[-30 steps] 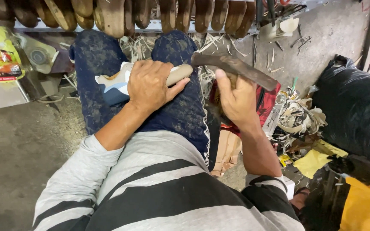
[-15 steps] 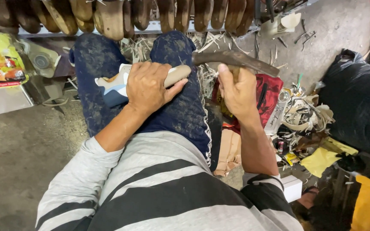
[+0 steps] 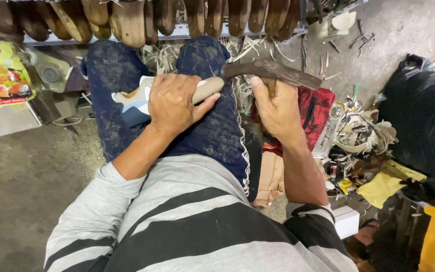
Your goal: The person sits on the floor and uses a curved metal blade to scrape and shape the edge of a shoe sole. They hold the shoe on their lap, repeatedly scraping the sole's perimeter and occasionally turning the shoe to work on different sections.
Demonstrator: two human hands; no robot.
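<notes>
Dull, dark, pitted metal on the hammer head (image 3: 273, 72), rough and unpolished. Smooth tan sole (image 3: 206, 89) on the shoe (image 3: 137, 100) under the left hand (image 3: 174, 103), with a white and blue matt upper. Worn dark blue cloth on the trousers (image 3: 217, 131) below the shoe, dusty and speckled. Soft grey and black striped knit on the shirt (image 3: 187, 216). Glossy black plastic on the bag (image 3: 424, 116) right of the hammer head. Rough grey concrete floor (image 3: 16, 186). Brown wooden shoe forms (image 3: 127, 20) above the shoe, matt.
</notes>
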